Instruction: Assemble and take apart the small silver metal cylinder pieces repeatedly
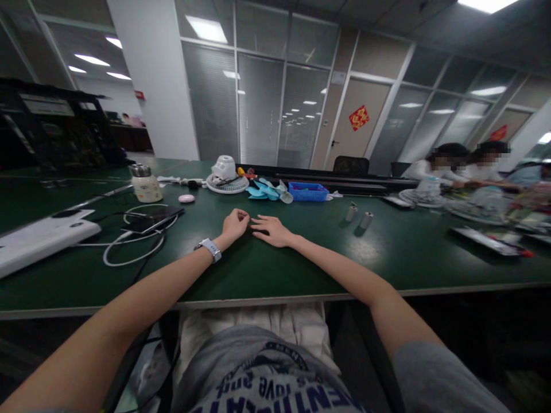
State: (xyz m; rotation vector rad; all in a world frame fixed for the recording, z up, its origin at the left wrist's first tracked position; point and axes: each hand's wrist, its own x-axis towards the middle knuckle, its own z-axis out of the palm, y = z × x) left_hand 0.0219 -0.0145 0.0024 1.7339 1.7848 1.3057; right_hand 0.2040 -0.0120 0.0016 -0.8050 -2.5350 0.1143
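Note:
My left hand [236,223] rests on the green table [275,275] with its fingers curled in and the thumb against them. Nothing shows in it. Close to its right, my right hand [272,230] lies on the table, palm down, fingers stretched out and holding nothing. The fingertips of both hands nearly meet; I cannot tell whether they touch. Beyond them are light-blue fan blades [263,190], a blue plastic basket [307,192] and a white fan part with a round grille [227,183]. Two small metal cylinders [352,213] stand to the right of my right hand.
At the left are a white device [47,238], looped white cables [107,255], a dark phone-like slab [157,221], a patterned flask [145,186] and a pink oval object [186,198]. Co-workers [439,166] sit at the far right near fan parts and a tray [491,241].

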